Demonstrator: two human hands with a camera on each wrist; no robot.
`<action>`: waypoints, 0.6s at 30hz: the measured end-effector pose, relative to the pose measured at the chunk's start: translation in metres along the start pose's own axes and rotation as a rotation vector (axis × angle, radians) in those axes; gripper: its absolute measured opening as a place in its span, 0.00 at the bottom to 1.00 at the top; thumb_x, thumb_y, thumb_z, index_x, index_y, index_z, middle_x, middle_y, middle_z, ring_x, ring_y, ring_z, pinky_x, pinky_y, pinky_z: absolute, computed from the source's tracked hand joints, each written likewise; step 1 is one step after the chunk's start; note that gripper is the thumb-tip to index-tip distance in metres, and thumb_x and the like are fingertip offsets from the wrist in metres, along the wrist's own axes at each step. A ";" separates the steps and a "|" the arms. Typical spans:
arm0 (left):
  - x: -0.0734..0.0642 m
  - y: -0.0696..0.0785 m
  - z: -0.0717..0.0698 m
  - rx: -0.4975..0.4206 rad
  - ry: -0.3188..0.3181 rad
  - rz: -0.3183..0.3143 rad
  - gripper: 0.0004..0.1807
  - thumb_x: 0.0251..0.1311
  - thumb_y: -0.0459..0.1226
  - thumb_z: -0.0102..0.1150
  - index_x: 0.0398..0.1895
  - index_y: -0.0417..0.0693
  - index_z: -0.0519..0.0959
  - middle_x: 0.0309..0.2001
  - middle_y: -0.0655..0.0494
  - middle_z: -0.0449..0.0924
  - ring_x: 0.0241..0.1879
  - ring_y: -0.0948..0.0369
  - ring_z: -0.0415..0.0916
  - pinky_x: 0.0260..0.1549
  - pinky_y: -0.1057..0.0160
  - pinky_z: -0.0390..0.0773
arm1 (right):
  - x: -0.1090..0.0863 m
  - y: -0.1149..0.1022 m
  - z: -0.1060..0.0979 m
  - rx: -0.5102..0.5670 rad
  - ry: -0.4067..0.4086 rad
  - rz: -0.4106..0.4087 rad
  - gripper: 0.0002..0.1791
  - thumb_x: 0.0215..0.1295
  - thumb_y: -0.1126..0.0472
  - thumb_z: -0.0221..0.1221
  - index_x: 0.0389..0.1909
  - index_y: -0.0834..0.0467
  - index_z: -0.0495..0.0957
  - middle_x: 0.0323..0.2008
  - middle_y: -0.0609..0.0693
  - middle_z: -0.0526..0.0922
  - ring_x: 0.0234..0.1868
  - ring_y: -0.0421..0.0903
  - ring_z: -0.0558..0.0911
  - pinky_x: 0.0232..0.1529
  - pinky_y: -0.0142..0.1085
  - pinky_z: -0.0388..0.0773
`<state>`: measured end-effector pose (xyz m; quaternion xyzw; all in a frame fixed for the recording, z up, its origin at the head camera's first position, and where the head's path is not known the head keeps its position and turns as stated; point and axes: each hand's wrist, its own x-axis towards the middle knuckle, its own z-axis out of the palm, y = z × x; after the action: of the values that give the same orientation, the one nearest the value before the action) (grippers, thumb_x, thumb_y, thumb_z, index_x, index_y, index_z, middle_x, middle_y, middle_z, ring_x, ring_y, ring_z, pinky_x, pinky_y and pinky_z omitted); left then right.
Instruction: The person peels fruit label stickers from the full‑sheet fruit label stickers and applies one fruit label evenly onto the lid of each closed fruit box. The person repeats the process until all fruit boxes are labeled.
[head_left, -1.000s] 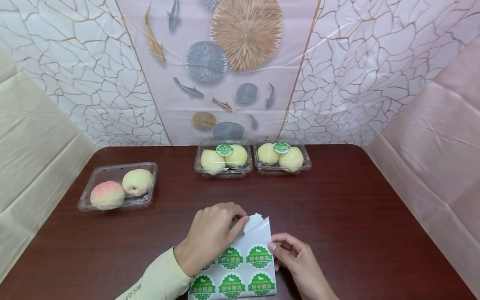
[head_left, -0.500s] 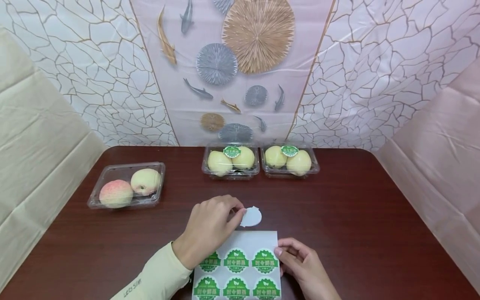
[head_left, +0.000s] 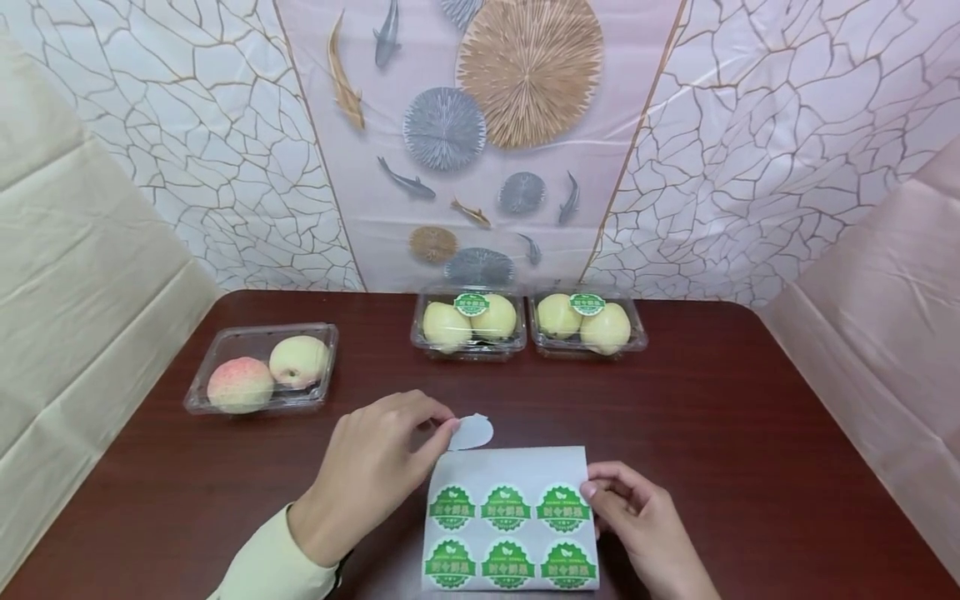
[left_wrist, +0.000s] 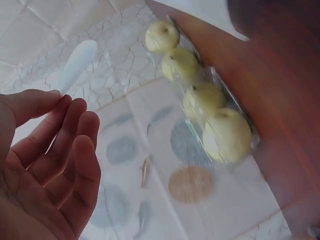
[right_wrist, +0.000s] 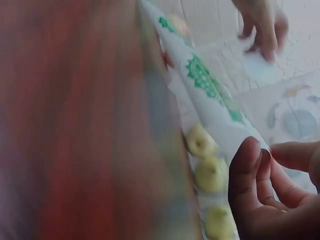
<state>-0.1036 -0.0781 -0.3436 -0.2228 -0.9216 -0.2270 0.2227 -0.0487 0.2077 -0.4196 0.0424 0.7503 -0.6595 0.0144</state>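
Between thumb and fingertips my left hand (head_left: 375, 471) pinches a round sticker (head_left: 474, 432), its pale underside facing up in the head view. The sticker is apart from the sheet, just beyond its top edge; the left wrist view shows the same sticker (left_wrist: 79, 62) nearly edge-on. My right hand (head_left: 645, 521) pinches the right edge of a white sticker sheet (head_left: 510, 467). Two rows of green round labels show on that sheet, below a bare strip at the top. In the right wrist view the right-hand thumb (right_wrist: 246, 170) lies against the sheet's edge.
Two clear clamshell boxes of pale yellow fruit, the left box (head_left: 468, 323) and the right box (head_left: 587, 323), stand at the table's back edge, each with a green label. Another clear box (head_left: 262, 368), without a visible label, holds two peaches at the left. A patterned cloth (head_left: 442, 208) hangs behind.
The sticker, still partly on the sheet a second ago, has come off. My left hand has drawn it left, away from the sheet. The right hand keeps its grip on the sheet's edge.
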 end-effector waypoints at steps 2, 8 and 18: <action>-0.007 -0.003 -0.005 0.000 0.030 -0.015 0.04 0.55 0.43 0.72 0.30 0.65 0.85 0.28 0.76 0.79 0.27 0.75 0.75 0.21 0.70 0.73 | 0.001 -0.002 -0.006 -0.030 0.022 -0.002 0.13 0.68 0.64 0.62 0.48 0.69 0.78 0.33 0.53 0.82 0.26 0.42 0.80 0.28 0.37 0.81; -0.027 -0.009 -0.009 -0.013 0.074 -0.034 0.04 0.55 0.43 0.72 0.29 0.65 0.85 0.28 0.76 0.79 0.24 0.75 0.71 0.21 0.71 0.70 | 0.008 -0.002 -0.029 -0.172 0.067 -0.021 0.14 0.68 0.64 0.62 0.49 0.68 0.78 0.30 0.50 0.82 0.20 0.44 0.78 0.24 0.36 0.79; -0.040 -0.005 0.001 0.014 0.132 0.024 0.02 0.57 0.43 0.69 0.29 0.61 0.85 0.27 0.73 0.80 0.25 0.73 0.73 0.18 0.70 0.71 | 0.016 -0.003 -0.040 -0.692 0.095 -0.010 0.22 0.68 0.48 0.62 0.56 0.57 0.78 0.48 0.55 0.80 0.42 0.47 0.81 0.38 0.38 0.77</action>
<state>-0.0740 -0.0937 -0.3667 -0.2166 -0.9036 -0.2322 0.2873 -0.0633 0.2477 -0.4131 0.0620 0.9294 -0.3635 -0.0105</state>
